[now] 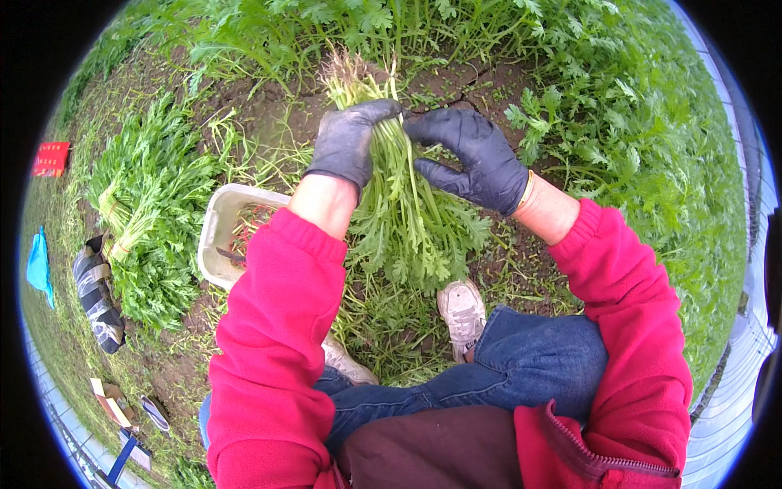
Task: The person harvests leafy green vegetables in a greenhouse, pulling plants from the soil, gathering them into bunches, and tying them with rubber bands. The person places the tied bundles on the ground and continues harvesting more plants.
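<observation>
In a black glove, my left hand (351, 137) grips a bunch of leafy greens (400, 183) by the stems, just below the roots. The brown roots point away from me and the lobed leaves hang toward my feet. My right hand (467, 156), also black-gloved, is beside the bunch on its right. Its thumb and fingers are apart, with the fingertips close to the stems; whether they touch is unclear. A whitish plastic tub (214, 238) stands left of my left forearm, holding red and green bands or strips and a dark thin tool, partly hidden by my sleeve.
Banded bundles of greens (156, 263) lie on the left, beside a dark wrapped roll (98, 293). Farther left are a red packet (51, 159) and a blue cloth or bag (40, 266). An open cardboard box (113, 403) sits lower left. Growing greens (647, 140) border the front and right.
</observation>
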The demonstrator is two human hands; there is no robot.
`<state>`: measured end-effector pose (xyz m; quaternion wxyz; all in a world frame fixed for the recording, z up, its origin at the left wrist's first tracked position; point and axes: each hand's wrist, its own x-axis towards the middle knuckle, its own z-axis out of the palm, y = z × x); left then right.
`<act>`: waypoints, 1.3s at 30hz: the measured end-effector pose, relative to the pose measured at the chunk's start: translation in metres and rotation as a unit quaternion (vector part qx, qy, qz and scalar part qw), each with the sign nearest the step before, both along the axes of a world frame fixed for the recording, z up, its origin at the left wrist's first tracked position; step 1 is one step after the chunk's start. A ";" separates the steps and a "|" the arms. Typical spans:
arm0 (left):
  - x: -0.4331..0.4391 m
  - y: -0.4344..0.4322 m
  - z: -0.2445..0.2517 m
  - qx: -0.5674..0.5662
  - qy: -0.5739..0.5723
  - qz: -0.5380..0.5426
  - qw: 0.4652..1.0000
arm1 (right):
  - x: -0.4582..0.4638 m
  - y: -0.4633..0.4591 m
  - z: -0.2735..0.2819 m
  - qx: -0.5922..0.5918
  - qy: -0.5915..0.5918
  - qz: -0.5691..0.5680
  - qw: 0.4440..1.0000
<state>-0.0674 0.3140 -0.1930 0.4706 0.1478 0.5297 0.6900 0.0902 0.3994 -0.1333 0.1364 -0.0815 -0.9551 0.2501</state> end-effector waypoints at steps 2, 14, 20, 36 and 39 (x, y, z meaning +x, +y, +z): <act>0.000 -0.001 -0.001 -0.009 -0.003 0.005 1.000 | 0.001 -0.004 -0.004 0.055 0.006 0.007 0.998; -0.011 -0.003 -0.008 0.027 -0.094 -0.071 0.993 | 0.005 0.013 -0.014 0.170 0.034 0.056 0.983; -0.012 0.000 -0.012 0.063 0.009 -0.066 0.996 | 0.003 0.008 -0.006 0.367 0.036 0.010 0.929; -0.032 0.003 0.043 0.016 -0.163 0.094 0.982 | 0.009 0.007 0.000 -0.116 -0.104 -0.031 0.987; -0.037 -0.002 0.051 0.031 -0.146 0.072 0.986 | 0.008 0.018 -0.001 -0.284 -0.047 -0.077 0.955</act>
